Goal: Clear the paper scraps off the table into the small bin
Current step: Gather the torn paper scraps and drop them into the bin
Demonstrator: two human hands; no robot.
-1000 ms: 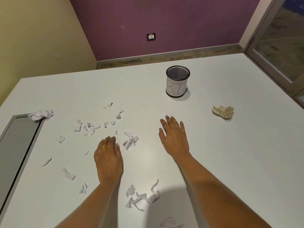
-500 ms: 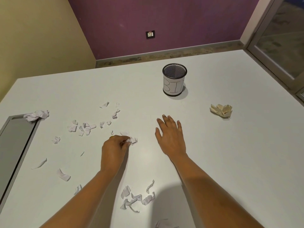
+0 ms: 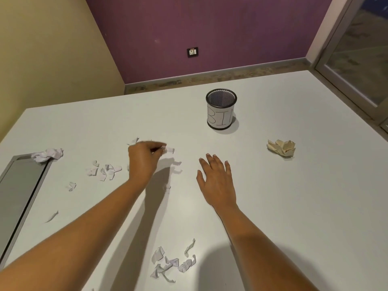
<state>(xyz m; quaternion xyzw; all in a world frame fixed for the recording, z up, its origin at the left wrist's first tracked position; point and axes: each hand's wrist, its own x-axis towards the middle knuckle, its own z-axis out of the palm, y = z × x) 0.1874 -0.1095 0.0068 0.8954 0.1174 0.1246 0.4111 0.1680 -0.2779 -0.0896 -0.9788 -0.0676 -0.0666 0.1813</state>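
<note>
My left hand (image 3: 144, 159) is raised above the white table (image 3: 294, 196) and pinches a small white paper scrap (image 3: 169, 150) in its fingertips. My right hand (image 3: 217, 181) lies flat with fingers spread, holding nothing. The small mesh bin (image 3: 220, 109), marked "BIN", stands upright farther back, to the right of my left hand. White scraps lie scattered: a cluster at the left (image 3: 105, 170), a few under my left hand (image 3: 176, 164), and a cluster near the front edge (image 3: 172, 263). A crumpled white wad (image 3: 48, 154) sits at the far left.
A crumpled cream paper ball (image 3: 281, 148) lies right of the bin. A grey recessed panel (image 3: 19, 190) is set into the table's left side. Purple and yellow walls rise behind the table, and a glass door frame (image 3: 346, 80) stands at the right.
My left hand closed on a scrap from the middle cluster and lifted it up and away toward the bin. My right hand stayed flat on the table.
</note>
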